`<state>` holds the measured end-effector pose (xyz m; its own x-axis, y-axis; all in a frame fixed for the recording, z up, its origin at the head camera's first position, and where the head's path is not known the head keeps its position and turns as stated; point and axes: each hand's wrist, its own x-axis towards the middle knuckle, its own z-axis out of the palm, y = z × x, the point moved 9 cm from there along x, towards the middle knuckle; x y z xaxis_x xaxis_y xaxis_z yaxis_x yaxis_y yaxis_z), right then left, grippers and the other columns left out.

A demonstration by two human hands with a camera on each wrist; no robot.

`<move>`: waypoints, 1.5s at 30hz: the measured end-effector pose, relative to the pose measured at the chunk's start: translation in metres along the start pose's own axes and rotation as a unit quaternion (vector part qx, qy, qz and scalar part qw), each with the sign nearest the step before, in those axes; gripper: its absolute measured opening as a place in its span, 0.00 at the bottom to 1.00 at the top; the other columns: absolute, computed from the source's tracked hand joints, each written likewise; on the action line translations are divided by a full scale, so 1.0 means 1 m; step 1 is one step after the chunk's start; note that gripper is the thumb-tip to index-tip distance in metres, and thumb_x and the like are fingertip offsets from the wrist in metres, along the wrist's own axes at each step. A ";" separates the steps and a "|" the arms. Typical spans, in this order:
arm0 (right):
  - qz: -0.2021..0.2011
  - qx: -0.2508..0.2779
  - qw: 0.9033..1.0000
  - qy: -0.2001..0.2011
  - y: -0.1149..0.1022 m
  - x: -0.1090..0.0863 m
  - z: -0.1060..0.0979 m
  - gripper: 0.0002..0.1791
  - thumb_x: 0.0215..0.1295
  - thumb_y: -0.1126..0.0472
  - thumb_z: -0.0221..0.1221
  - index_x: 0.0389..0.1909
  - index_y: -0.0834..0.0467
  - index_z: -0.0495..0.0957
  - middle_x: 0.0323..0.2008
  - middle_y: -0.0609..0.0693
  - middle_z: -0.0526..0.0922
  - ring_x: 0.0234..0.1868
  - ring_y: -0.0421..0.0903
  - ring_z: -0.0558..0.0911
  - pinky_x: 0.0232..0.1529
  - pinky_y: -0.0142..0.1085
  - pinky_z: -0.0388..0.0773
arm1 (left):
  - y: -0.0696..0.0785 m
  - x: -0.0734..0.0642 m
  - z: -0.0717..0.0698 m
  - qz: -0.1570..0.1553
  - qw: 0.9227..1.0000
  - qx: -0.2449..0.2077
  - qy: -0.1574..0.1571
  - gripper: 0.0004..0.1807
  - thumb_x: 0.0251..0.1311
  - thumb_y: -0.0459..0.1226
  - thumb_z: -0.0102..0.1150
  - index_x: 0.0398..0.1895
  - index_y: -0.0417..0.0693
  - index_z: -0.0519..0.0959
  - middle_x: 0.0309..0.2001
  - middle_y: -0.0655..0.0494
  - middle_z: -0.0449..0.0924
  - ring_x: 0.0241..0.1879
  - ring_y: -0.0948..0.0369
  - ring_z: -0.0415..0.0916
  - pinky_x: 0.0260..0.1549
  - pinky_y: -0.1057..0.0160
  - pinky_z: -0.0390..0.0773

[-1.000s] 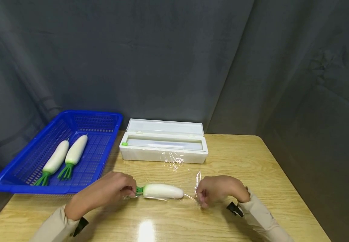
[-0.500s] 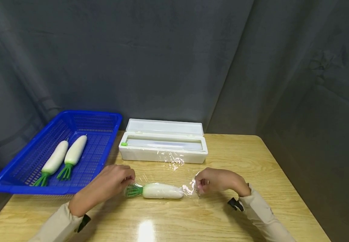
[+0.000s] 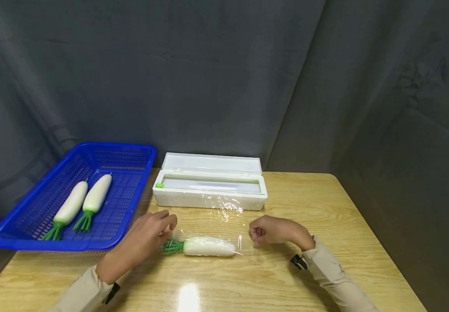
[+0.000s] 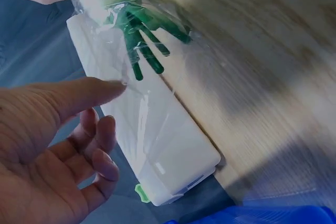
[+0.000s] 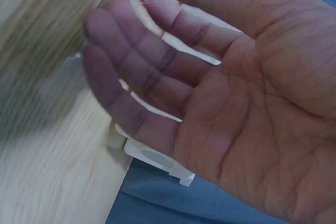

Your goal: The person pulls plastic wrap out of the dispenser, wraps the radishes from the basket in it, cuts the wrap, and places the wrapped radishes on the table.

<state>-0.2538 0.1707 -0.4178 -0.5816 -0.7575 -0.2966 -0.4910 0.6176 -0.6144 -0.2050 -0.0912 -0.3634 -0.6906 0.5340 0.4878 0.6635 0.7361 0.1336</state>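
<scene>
A white radish [image 3: 208,246] with green stalks [image 3: 172,246] lies lengthwise on the table under clear cling film [image 3: 224,212], which stretches back over the front of a cling film box [image 3: 208,199]. My left hand [image 3: 148,234] hovers by the stalk end. In the left wrist view its thumb is stretched out at the film [image 4: 144,114] and its other fingers bend loosely, apart from the thumb. Beyond the radish's root tip is my right hand [image 3: 276,230]. Its fingers [image 5: 142,72] are relaxed in the right wrist view, with a bit of film touching the index fingertip.
A blue basket [image 3: 134,197] at the left holds two more white radishes [image 3: 97,193] with green stalks. The film box stands behind the wrapped radish with its lid [image 3: 212,163] raised and a green slider [image 3: 159,185] at its left end. Dark curtains hang behind.
Both hands have moved back from beside the radish, bringing the near film edge up over it. Their fingers have loosened from the film. The radish stays in place.
</scene>
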 end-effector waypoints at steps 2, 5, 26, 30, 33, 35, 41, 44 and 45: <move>0.013 -0.001 1.000 0.000 0.002 0.000 0.001 0.10 0.66 0.70 0.67 0.33 0.58 0.75 0.28 0.43 0.75 0.30 0.34 0.72 0.34 0.29 0.72 | 0.004 0.000 -0.002 0.015 1.000 0.011 0.018 0.26 0.35 0.23 0.82 0.28 0.53 0.74 0.26 0.64 0.71 0.23 0.67 0.68 0.25 0.66 0.67; 0.025 -0.021 0.999 0.009 0.003 -0.001 0.000 0.11 0.65 0.70 0.68 0.35 0.58 0.74 0.30 0.44 0.76 0.32 0.35 0.72 0.35 0.30 0.73 | 0.015 0.001 -0.008 0.041 0.998 0.018 0.052 0.26 0.33 0.22 0.82 0.28 0.52 0.75 0.27 0.64 0.72 0.24 0.65 0.70 0.26 0.65 0.67; -0.095 -0.188 0.969 0.131 -0.088 0.014 0.017 0.09 0.73 0.59 0.65 0.50 0.57 0.81 0.46 0.47 0.82 0.41 0.36 0.77 0.42 0.28 0.79 | 0.064 -0.007 0.025 0.043 0.998 -0.010 -0.044 0.25 0.51 0.33 0.78 0.54 0.48 0.81 0.51 0.53 0.82 0.51 0.55 0.82 0.50 0.51 0.84; -0.097 -0.233 0.956 0.152 -0.088 0.018 0.021 0.15 0.70 0.60 0.67 0.55 0.58 0.81 0.49 0.49 0.82 0.46 0.41 0.81 0.47 0.31 0.81 | 0.063 -0.008 0.031 0.031 0.998 -0.008 -0.058 0.26 0.53 0.32 0.76 0.58 0.44 0.80 0.56 0.49 0.81 0.54 0.52 0.82 0.52 0.50 0.84; -0.103 -0.265 0.945 0.162 -0.088 0.019 0.025 0.16 0.67 0.61 0.70 0.54 0.59 0.81 0.48 0.50 0.83 0.47 0.43 0.82 0.48 0.32 0.82 | 0.063 -0.008 0.035 0.025 0.998 -0.009 -0.062 0.27 0.55 0.32 0.76 0.60 0.41 0.79 0.59 0.45 0.80 0.58 0.49 0.81 0.55 0.47 0.83; -0.110 -0.279 0.939 0.170 -0.088 0.019 0.027 0.16 0.66 0.61 0.71 0.52 0.58 0.82 0.47 0.50 0.83 0.46 0.43 0.82 0.48 0.33 0.82 | 0.063 -0.007 0.037 0.025 0.998 -0.008 -0.059 0.28 0.55 0.32 0.75 0.60 0.40 0.79 0.59 0.43 0.80 0.58 0.48 0.81 0.56 0.47 0.82; -0.127 -0.292 0.927 0.199 -0.088 0.018 0.027 0.15 0.64 0.65 0.70 0.50 0.58 0.80 0.48 0.50 0.84 0.47 0.45 0.84 0.51 0.35 0.83 | 0.060 -0.004 0.042 0.016 0.998 0.006 -0.059 0.30 0.53 0.29 0.75 0.62 0.40 0.77 0.60 0.41 0.81 0.59 0.46 0.81 0.55 0.43 0.82; -0.122 -0.275 0.933 0.196 -0.083 0.020 0.027 0.13 0.67 0.66 0.68 0.50 0.58 0.80 0.49 0.50 0.84 0.49 0.45 0.83 0.53 0.35 0.82 | 0.058 -0.002 0.046 0.009 0.998 0.011 -0.067 0.31 0.53 0.26 0.74 0.62 0.40 0.77 0.60 0.41 0.80 0.59 0.45 0.81 0.55 0.40 0.82; -0.118 -0.269 0.937 0.192 -0.081 0.021 0.027 0.12 0.68 0.67 0.67 0.50 0.57 0.80 0.49 0.50 0.84 0.50 0.45 0.83 0.54 0.36 0.82 | 0.057 -0.001 0.048 0.008 0.998 0.014 -0.067 0.30 0.53 0.25 0.73 0.62 0.40 0.77 0.60 0.41 0.81 0.58 0.45 0.81 0.54 0.40 0.82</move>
<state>-0.2090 0.0988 -0.3940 -0.5555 -0.8181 0.1489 -0.8307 0.5382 -0.1426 -0.1801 -0.0294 -0.3975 -0.7137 0.5950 0.3695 0.6676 0.7376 0.1018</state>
